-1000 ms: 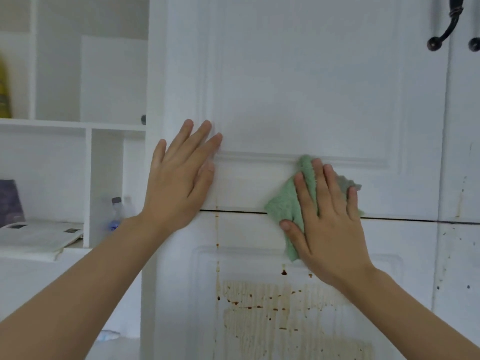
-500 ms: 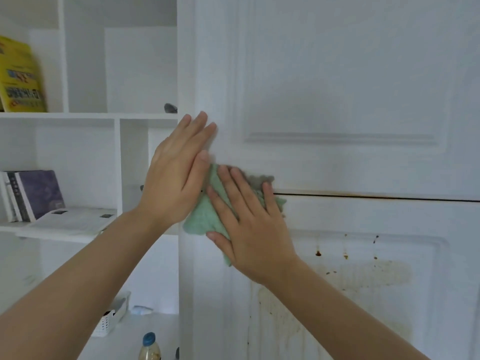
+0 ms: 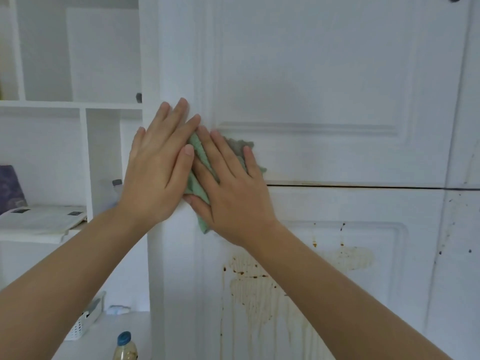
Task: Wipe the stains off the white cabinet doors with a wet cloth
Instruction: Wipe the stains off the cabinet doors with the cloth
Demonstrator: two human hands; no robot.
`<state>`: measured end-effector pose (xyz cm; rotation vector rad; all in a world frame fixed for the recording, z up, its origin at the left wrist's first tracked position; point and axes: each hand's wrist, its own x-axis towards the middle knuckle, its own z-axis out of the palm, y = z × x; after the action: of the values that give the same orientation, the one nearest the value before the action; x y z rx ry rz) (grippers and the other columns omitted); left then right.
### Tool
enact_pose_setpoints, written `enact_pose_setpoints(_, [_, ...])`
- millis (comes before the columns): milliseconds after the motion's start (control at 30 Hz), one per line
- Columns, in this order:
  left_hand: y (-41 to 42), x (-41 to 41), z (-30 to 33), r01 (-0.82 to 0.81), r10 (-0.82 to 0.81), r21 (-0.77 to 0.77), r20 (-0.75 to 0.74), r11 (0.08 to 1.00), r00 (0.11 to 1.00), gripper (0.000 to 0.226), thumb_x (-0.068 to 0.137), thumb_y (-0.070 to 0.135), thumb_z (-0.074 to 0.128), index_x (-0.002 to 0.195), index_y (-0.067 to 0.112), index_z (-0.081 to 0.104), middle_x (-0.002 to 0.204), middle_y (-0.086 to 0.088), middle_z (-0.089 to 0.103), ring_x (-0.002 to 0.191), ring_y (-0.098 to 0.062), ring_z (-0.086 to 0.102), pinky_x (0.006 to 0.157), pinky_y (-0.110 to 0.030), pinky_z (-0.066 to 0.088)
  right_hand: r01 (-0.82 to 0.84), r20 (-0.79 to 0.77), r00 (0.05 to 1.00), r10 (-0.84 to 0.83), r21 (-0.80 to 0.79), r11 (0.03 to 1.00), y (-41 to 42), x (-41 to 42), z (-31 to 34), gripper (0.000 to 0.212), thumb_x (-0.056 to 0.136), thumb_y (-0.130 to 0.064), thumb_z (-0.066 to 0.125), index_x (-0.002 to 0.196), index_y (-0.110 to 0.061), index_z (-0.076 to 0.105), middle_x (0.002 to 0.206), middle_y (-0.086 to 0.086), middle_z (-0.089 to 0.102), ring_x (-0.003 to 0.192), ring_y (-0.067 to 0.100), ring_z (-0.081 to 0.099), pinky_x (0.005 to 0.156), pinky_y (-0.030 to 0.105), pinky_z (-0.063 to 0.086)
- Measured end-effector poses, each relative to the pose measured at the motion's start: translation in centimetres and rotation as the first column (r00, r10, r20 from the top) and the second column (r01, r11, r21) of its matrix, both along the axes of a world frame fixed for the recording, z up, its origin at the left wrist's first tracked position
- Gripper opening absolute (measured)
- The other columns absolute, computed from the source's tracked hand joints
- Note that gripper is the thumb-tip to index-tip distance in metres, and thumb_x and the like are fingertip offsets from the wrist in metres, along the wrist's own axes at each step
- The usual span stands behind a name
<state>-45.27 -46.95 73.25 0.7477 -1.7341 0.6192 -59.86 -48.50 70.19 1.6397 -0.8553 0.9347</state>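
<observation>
Cloth [image 3: 198, 162]: green, long axis near vertical, upper end tilted right.
Right hand [image 3: 231, 188]: grip flat, fingers spread, pressing cloth to upper cabinet door [image 3: 311, 74].
Left hand [image 3: 158, 167]: flat, just left, thumb overlapping cloth edge.

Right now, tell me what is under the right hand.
The right hand presses a crumpled green cloth flat against the white cabinet door. Whether stains lie beneath the cloth cannot be seen; it covers that patch.

Two hands lie flat on the upper cabinet door [image 3: 311, 74] — left hand [image 3: 158, 170] beside right hand [image 3: 231, 188], cloth [image 3: 198, 162] under the right. Stains [image 3: 259, 287] mark the lower door [image 3: 363, 294]; shelves [image 3: 65, 105] stand left — a bottle [image 3: 124, 346] below.
</observation>
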Motion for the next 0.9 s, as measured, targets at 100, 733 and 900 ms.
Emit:
enact_pose_setpoints(100, [-0.1,-1.8,0.3,0.008,-0.008,-0.006,-0.025,1.000,1.000,0.051,0.097,0.034,0.019,0.141,0.017,0.036,0.150,0.007,0.017,0.143,-0.015,0.008,0.113,-0.051,0.007,0.038,-0.002,0.999,-0.038,0.013,0.999,0.7,-3.4,-0.4,0.062,0.095,-0.053,0.032,0.146,-0.018,0.030,0.154,0.009,0.026,0.143,0.022,0.022,0.114,0.046,0.016])
enact_pose_setpoints(733, [-0.1,-11.4,0.3,0.071,-0.076,0.039,0.122,0.997,0.990,0.052,0.094,0.040,0.018,0.141,0.028,0.035,0.153,0.013,0.009,0.142,-0.006,-0.003,0.111,-0.035,-0.008,0.142,0.503,0.821,-0.270,0.278,0.950,4.4,-17.1,-4.4,0.068,0.097,-0.052,0.014,0.149,-0.011,-0.005,0.153,0.012,-0.011,0.143,0.027,-0.006,0.112,0.060,0.005])
enact_pose_setpoints(900, [-0.1,-11.3,0.4,0.068,-0.073,0.039,0.135,0.997,0.988,0.052,0.094,0.041,0.018,0.141,0.028,0.035,0.154,0.013,0.009,0.142,-0.005,-0.005,0.111,-0.033,-0.010,0.126,0.173,0.972,-0.159,0.188,0.974,3.1,-9.9,-4.6,0.059,0.099,-0.048,0.013,0.148,-0.015,0.015,0.156,0.010,0.005,0.145,0.024,0.006,0.115,0.052,0.012])
